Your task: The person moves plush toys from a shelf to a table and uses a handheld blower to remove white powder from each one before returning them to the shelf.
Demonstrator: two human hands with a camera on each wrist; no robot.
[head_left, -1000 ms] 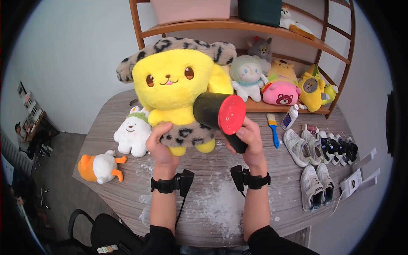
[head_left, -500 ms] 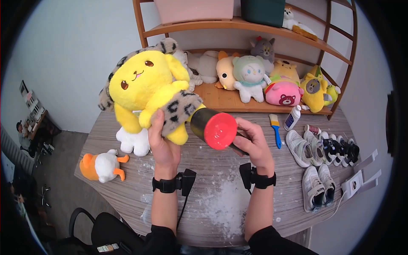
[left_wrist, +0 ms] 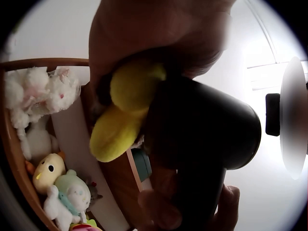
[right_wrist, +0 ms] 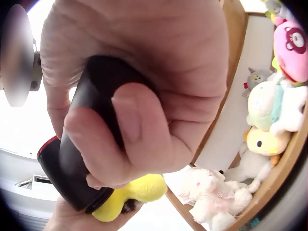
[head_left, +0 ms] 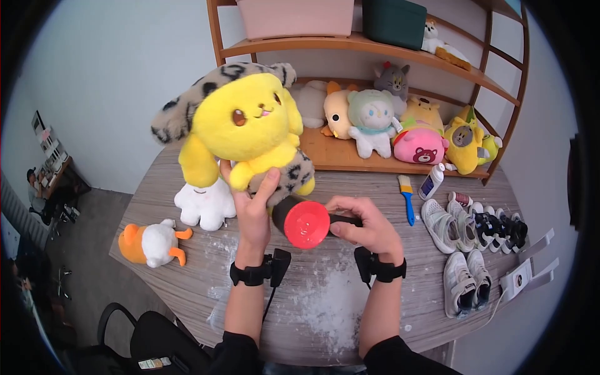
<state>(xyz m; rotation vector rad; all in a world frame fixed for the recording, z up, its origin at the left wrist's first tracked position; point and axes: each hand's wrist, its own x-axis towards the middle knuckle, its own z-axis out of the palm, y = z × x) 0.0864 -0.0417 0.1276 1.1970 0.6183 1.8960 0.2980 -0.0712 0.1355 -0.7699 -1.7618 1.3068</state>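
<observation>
A yellow plush (head_left: 240, 125) with leopard-print hat and skirt is held up, tilted, by my left hand (head_left: 253, 212), whose thumb lies over the skirt. My right hand (head_left: 372, 231) grips the black handle of a round black tool with a red end (head_left: 307, 224), just below the plush's skirt. In the left wrist view the black tool (left_wrist: 207, 125) is close against the plush's yellow feet (left_wrist: 115, 132). The right wrist view shows fingers (right_wrist: 137, 115) curled round the handle, with a yellow foot (right_wrist: 149, 187) beyond.
A white plush (head_left: 206, 203) and an orange-and-white one (head_left: 156, 242) lie on the table's left. At right are a brush (head_left: 407, 200), a white bottle (head_left: 431, 181) and several shoes (head_left: 461, 284). White powder (head_left: 331, 300) marks the tabletop. Behind stands a shelf (head_left: 356, 164) with plush toys.
The plush has turned from nearly upright, through a lean to the left, to a tilt facing right. The black tool has moved down and left with my right hand.
</observation>
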